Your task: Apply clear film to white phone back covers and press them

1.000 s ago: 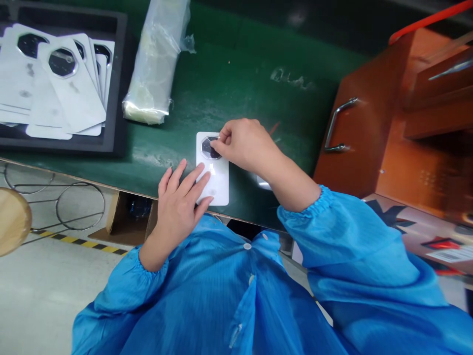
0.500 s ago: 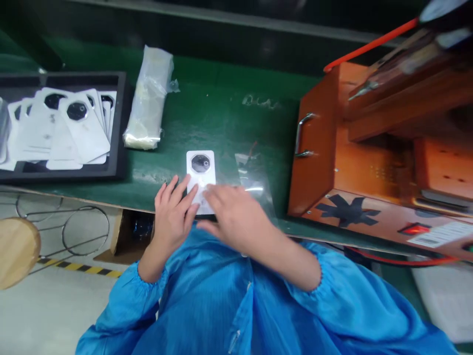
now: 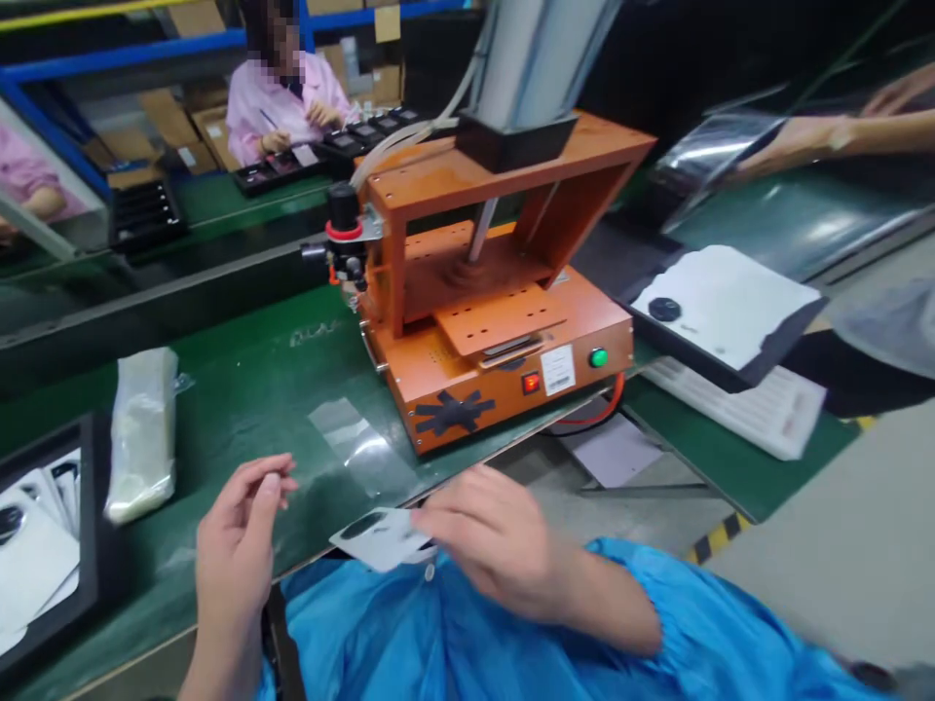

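Pinching a white panel (image 3: 387, 541), the right hand (image 3: 493, 535) hangs palm-down; the left hand (image 3: 238, 535) curls loosely, free.

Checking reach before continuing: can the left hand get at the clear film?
Likely yes: the left hand looks free, and the clear film lies on the bench nearby, with nothing visible between them.

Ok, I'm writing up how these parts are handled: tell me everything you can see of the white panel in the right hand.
The white panel is thin and flat, with rounded corners, and looks like plastic or glass. A dark window lies toward its left end; small dark marks beside it are too blurred to read. Tilted, it shows at the front edge of the green bench, before the blue garment. The right hand grips its right end, hiding part of it.
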{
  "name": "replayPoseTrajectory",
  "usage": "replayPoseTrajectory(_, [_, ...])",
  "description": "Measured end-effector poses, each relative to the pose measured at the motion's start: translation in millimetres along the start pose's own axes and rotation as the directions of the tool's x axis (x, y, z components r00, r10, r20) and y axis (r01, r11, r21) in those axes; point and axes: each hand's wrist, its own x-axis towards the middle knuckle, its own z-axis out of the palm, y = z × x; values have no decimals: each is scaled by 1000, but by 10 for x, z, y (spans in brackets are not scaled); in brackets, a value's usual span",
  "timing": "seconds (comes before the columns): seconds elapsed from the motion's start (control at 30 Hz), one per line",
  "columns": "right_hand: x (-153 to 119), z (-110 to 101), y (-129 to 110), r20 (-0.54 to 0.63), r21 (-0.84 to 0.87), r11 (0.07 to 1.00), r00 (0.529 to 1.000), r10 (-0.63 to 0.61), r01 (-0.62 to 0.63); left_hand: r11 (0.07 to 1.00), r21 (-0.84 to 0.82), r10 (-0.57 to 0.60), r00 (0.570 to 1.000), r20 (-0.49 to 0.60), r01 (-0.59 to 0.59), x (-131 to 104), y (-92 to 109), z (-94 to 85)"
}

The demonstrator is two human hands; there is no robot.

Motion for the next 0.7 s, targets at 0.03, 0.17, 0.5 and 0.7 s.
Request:
replayPoseTrajectory(0.03, [-86,-154,37,-35,31,996,996,79,-78,1000,-11,11,997,70,-10,103,109,137])
replayPoseTrajectory(0.17, [-419,-637,184,-186,185,905,890,416,-384,998,16,46,918,394,-57,411,520,756])
replayPoseTrajectory(0.5, [-968,-1094,581,-419,667,628,494,762,-402,976,174,17,842,539,-131,586,856,1543])
replayPoseTrajectory(0.7, [-1085,-1404,707,-443,599,660,498,745,-454,965,228,-4,858,514,-133,580,920,1646])
